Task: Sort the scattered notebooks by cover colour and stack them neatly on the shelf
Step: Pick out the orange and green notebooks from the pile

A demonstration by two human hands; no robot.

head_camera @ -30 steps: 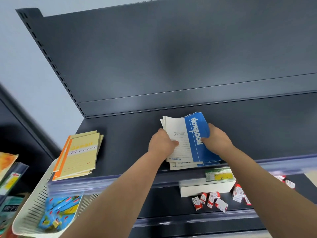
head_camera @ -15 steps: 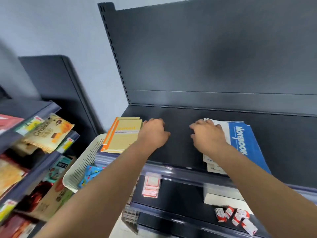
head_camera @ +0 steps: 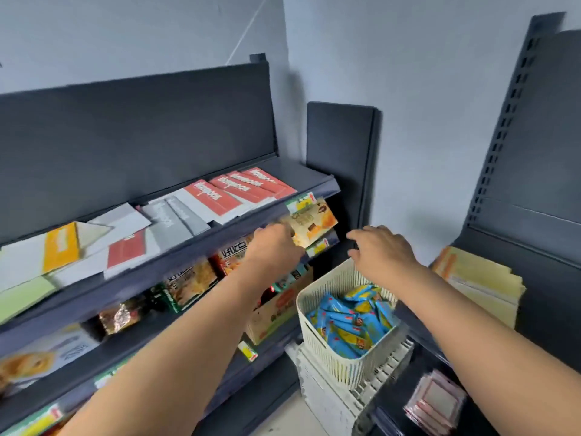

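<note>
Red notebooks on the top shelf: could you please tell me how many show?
5 red notebooks: four fanned at right on the shelf, one further left; others may be hidden.

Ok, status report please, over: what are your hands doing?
Left hand and right hand both empty. Scattered red-covered paper notebooks unsorted on dark metal shelf. White slatted plastic basket below right hand.

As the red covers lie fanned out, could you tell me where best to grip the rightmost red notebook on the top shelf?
I would take the rightmost red notebook by its near right corner, coming from the shelf's front: it lies flat at the fan's end, that corner by the front lip, with other notebooks only to its left.
</note>
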